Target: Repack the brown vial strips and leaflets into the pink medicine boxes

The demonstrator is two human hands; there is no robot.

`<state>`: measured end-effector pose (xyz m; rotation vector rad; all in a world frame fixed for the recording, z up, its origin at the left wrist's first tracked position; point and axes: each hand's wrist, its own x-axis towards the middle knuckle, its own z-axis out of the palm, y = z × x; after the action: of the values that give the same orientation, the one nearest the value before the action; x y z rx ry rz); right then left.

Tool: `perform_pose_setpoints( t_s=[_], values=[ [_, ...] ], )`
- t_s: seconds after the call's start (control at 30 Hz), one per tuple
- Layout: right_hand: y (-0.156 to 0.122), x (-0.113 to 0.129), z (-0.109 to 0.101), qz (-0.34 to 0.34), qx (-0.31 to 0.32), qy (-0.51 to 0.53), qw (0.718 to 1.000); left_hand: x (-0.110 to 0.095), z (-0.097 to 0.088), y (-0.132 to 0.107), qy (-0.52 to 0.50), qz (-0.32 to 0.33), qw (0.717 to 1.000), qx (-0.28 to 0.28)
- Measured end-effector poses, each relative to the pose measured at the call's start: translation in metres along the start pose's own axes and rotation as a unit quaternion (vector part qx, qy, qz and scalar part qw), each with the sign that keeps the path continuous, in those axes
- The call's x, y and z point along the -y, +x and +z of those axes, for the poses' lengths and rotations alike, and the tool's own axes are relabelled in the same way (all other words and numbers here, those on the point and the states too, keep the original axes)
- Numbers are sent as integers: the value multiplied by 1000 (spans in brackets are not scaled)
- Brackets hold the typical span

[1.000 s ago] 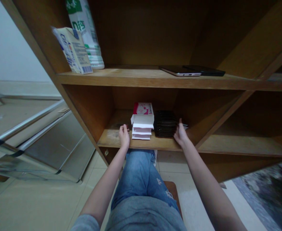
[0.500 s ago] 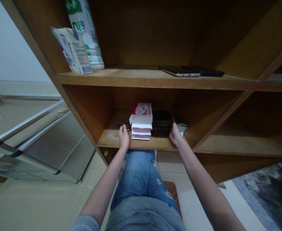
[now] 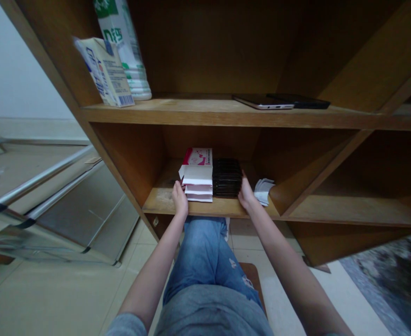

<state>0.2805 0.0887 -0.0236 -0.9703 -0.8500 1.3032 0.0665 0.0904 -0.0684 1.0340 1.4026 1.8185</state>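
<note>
A stack of white boxes [image 3: 198, 181], the top one pink and white with its end flap raised, stands in the lower compartment. Right beside it is a stack of thin black items [image 3: 226, 178], whose kind I cannot make out. My left hand [image 3: 180, 198] presses against the left side of the boxes, its fingertips partly hidden. From the other side, my right hand [image 3: 246, 192] bears on the black stack, with its fingers mostly behind it. The two stacks are held side by side between my hands.
Folded white paper [image 3: 263, 190] lies right of my right hand. On the shelf above are a drink carton [image 3: 109, 74], a white and green bottle [image 3: 135, 65] and a phone-like device [image 3: 263, 102] by a flat black item [image 3: 303, 101]. A metal-edged rack [image 3: 68, 196] stands left.
Both stacks have slid left along the shelf, pushed by my right hand. The boxes now meet my left hand, and more of the folded paper shows.
</note>
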Motion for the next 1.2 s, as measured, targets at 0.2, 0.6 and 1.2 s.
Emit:
perform_pose_setpoints(
  t_s=[0.2, 0.6, 1.2],
  values=[
    [2, -6, 1, -12, -14, 0, 1000, -2, 0, -2, -16, -9, 1000, -15],
    [2, -34, -25, -62, -106, -3, 992, -50, -8, -67, 4, 135, 987, -90],
    [5, -36, -32, -65, -84, 36, 994, -55, 48, -115, -260, -365, 868, 215]
  ],
)
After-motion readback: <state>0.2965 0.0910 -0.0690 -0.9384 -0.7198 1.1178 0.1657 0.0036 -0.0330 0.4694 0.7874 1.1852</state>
